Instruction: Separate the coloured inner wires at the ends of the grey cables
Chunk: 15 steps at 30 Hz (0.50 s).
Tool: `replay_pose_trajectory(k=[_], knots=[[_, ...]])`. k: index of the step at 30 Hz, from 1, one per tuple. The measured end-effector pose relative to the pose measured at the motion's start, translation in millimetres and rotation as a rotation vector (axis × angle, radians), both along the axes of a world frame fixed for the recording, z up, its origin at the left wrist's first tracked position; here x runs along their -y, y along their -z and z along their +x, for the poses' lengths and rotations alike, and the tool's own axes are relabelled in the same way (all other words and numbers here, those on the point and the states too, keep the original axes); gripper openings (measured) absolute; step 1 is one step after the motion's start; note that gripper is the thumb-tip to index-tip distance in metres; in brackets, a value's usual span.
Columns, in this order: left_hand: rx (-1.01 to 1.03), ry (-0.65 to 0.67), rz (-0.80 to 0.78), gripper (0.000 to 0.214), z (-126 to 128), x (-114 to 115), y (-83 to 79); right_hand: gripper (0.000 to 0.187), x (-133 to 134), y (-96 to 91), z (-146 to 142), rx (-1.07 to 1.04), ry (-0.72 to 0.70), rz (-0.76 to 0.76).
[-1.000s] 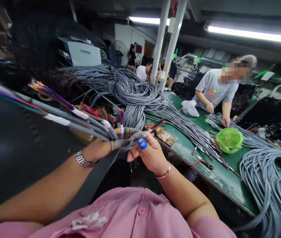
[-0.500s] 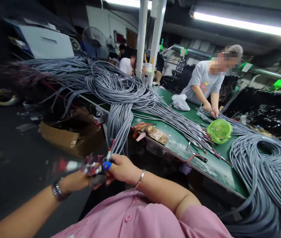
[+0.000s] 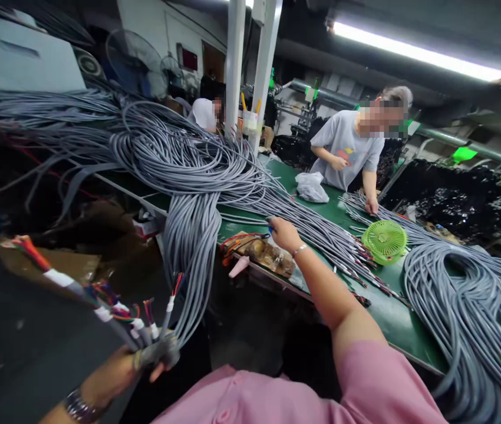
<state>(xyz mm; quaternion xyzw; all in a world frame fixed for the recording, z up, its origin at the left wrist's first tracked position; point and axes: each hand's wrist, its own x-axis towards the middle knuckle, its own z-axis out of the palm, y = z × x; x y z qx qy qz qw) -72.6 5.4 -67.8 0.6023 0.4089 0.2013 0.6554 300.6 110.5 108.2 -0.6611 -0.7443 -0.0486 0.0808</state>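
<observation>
My left hand [image 3: 144,356], in worn finger covers, is closed around a bundle of grey cables [image 3: 193,253] close to their ends. Above the fist, stripped ends with white bands and coloured wires [image 3: 58,277] fan out to the left. The bundle runs from the fist up over the table edge. My right hand [image 3: 284,235] is stretched out over the green table, its fingers closed at a single grey cable [image 3: 246,221]; the fingertips are partly hidden. Just below it lies a brown taped bundle [image 3: 270,256] with a pink tapered piece [image 3: 239,267].
A large coil of grey cable [image 3: 175,153] covers the table's left part, another coil [image 3: 449,282] its right. A green fan [image 3: 384,242] and a plastic bag [image 3: 311,187] stand between. Across the table a person [image 3: 348,147] handles cables. White posts [image 3: 235,70] rise behind.
My right hand has left the bundle and reached right and forward to the table. The left hand has kept the cables, whose ends now spread apart. The co-worker's one hand has lifted towards the chest.
</observation>
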Motion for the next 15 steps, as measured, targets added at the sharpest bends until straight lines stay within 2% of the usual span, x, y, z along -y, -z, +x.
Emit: replay_pose_trajectory(k=[2, 6, 9, 15], knots=[[0.046, -0.052, 0.011, 0.06, -5.8, 0.5, -0.1, 0.053, -27.4, 10.8, 15.3, 0.142, 0.025, -0.048], [0.076, -0.089, 0.043, 0.055, -11.0, 3.5, -3.1, 0.047, -54.9, 31.8, 31.8, 0.212, 0.029, -0.081], [0.092, -0.115, 0.021, 0.052, -8.6, 4.4, -6.9, 0.041, -58.3, 36.8, 39.1, 0.264, 0.048, -0.08], [0.154, -0.055, 0.047, 0.048, -3.0, 3.4, -7.9, 0.033, -50.5, 30.0, 46.4, 0.375, 0.052, -0.152]])
